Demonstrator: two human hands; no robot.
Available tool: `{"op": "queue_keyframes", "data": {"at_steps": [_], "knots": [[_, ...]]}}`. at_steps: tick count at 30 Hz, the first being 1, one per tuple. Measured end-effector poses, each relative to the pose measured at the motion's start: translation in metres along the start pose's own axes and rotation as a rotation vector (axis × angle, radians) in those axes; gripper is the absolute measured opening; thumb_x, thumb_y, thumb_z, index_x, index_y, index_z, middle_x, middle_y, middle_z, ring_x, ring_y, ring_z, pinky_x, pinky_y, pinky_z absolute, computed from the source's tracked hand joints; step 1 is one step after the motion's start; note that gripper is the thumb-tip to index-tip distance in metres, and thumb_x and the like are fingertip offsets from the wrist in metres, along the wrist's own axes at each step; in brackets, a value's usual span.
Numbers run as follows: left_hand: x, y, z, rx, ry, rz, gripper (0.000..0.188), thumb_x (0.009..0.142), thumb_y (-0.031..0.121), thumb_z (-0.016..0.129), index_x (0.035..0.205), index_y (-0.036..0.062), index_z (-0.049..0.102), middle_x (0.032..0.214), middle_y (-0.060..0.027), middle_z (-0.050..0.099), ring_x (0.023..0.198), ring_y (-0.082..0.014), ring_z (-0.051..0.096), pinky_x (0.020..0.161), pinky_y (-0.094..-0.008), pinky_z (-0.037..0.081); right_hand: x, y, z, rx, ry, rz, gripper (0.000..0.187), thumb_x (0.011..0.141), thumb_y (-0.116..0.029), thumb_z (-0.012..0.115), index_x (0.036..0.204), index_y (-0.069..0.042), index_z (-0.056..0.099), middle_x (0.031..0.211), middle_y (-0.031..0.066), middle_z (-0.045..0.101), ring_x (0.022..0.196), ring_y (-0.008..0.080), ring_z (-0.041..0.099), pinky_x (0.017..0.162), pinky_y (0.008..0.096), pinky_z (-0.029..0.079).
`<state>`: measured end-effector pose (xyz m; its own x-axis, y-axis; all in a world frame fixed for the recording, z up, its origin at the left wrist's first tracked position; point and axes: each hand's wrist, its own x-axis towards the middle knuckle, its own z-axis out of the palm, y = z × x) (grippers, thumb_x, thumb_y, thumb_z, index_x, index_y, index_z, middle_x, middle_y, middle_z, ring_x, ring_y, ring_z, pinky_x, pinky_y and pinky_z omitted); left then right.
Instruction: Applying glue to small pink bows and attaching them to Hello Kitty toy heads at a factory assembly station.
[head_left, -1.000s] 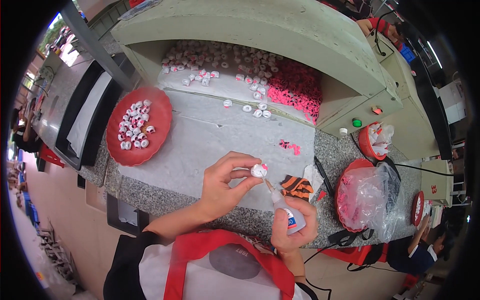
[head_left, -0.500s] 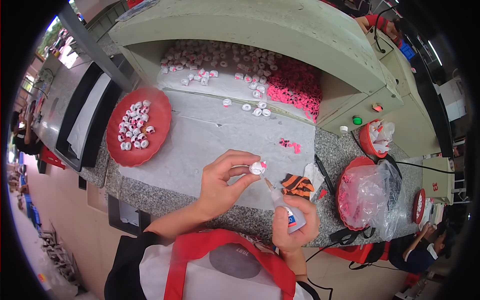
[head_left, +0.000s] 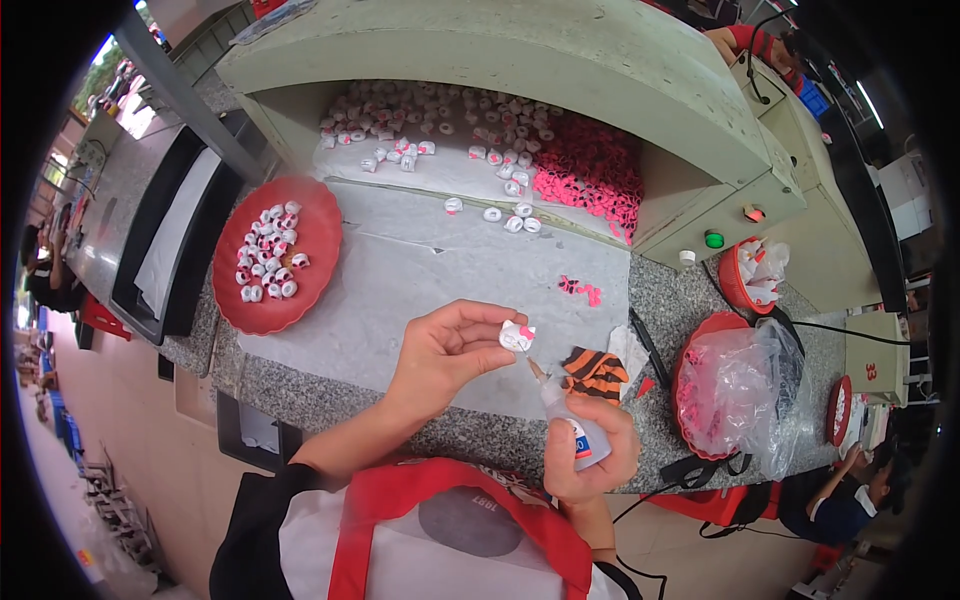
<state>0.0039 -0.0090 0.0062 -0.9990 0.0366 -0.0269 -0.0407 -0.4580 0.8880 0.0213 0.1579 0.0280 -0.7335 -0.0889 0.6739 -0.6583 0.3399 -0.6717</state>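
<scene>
Between the thumb and fingers of my left hand (head_left: 445, 352) is a small white cat-head figure (head_left: 516, 336) with a pink bow, its face turned toward me. My right hand (head_left: 595, 450) is wrapped round a clear squeeze bottle (head_left: 563, 405) with a thin nozzle. The nozzle tip is close below the cat head's lower right edge; whether it touches I cannot tell. Beyond my hands, a few pink bow pieces (head_left: 582, 290) lie on the white paper (head_left: 420, 290). An orange-and-black striped cloth (head_left: 597, 372) rests right of the bottle.
A red dish (head_left: 322, 230) of white heads stands at the left. Under the pale metal hood (head_left: 500, 60) lie many white heads (head_left: 400, 110) and a heap of pink pieces (head_left: 590, 175). At the right are a red basin (head_left: 690, 360) with plastic bags and a smaller red tub (head_left: 735, 285).
My left fingers have turned the cat head so that its face and bow show. The bottle's nozzle has shifted slightly, staying close beneath the head.
</scene>
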Motion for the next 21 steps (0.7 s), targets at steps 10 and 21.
{"op": "queue_keyframes", "data": {"at_steps": [10,21], "knots": [[0.002,0.002,0.0,-0.005,0.023,-0.024,0.034,0.07,-0.012,0.059,0.102,-0.0047,0.051,0.103,-0.0166,0.058,0.094,-0.0195,0.058,0.08,-0.0283,0.048,0.002,0.003,-0.005,-0.035,-0.006,0.002,0.023,0.064,-0.004,0.063,0.085,0.003,0.056,0.073,0.0111,0.061,0.055,0.0199,0.059,0.05,0.0266,0.047],[0.01,-0.013,-0.019,0.061,0.102,-0.01,0.031,0.072,-0.012,0.057,0.101,-0.004,0.052,0.1,-0.0132,0.059,0.092,-0.0164,0.058,0.079,-0.026,0.048,0.016,0.026,0.013,0.241,0.18,0.721,0.019,0.072,-0.008,0.055,0.084,0.006,0.055,0.077,0.0097,0.058,0.066,0.0174,0.059,0.054,0.0247,0.046]]}}
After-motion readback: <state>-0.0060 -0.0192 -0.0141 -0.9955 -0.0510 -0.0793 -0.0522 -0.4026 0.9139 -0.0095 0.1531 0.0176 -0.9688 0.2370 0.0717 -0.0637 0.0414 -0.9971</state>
